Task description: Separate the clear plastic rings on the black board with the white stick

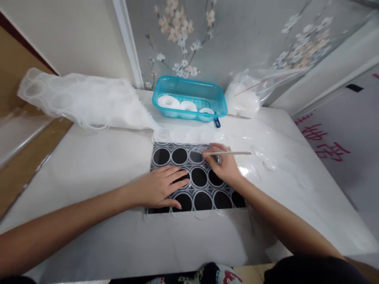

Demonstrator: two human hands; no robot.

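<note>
A black sheet under clear film, patterned with rows of pale-rimmed circles, lies flat on the white table. My left hand rests palm down on its left part with the fingers spread. At the upper right of the sheet, my right hand pinches a thin, pale, stick-like tool. Its rear end points right; its tip is near a circle in the top row and is too blurred to make out. A translucent strip with round outlines continues from the sheet's far edge.
A long bundle of translucent white ring-cut material lies at the back left. Behind the sheet stands a blue plastic basket holding white rings. A clear bag of white material sits beside it, near a small dark-blue object.
</note>
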